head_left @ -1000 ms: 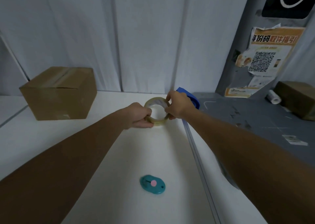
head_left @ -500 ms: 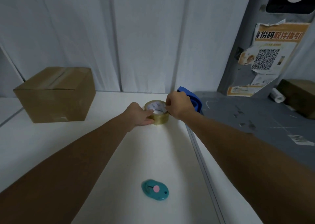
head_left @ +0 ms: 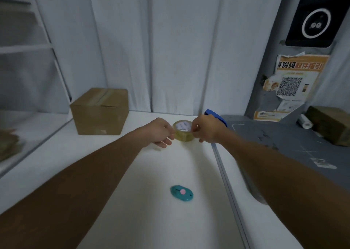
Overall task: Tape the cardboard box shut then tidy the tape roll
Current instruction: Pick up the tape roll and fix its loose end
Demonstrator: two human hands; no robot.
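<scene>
Both hands meet at the far middle of the white tabletop (head_left: 94,165). The round, clear yellowish tape roll (head_left: 183,134) sits between them with its open core facing up and slightly toward the camera. The left hand (head_left: 161,132) grasps the roll's left side, fingers curled against the outer wall. The right hand (head_left: 207,130) pinches the roll's right rim with thumb and fingertips. Cannot tell if the roll rests on the table or is lifted just off it.

The brown cardboard box (head_left: 99,112) stands at the back left of the table against the white panelled wall (head_left: 176,46), well apart from the roll. Its flaps are down and a paler strip runs along the top seam.

A small teal oval cutter with a pink button (head_left: 181,193) lies flat on the table, nearer the camera, between the two forearms. A blue object (head_left: 216,116) pokes out just behind the right hand, mostly hidden.

On the right is a grey work surface (head_left: 284,141). A second brown box (head_left: 330,125) and a small white paper roll (head_left: 304,122) sit at its back. An orange poster with a QR code (head_left: 295,82) hangs above them, under a black panel with a white ring (head_left: 314,21).
</scene>
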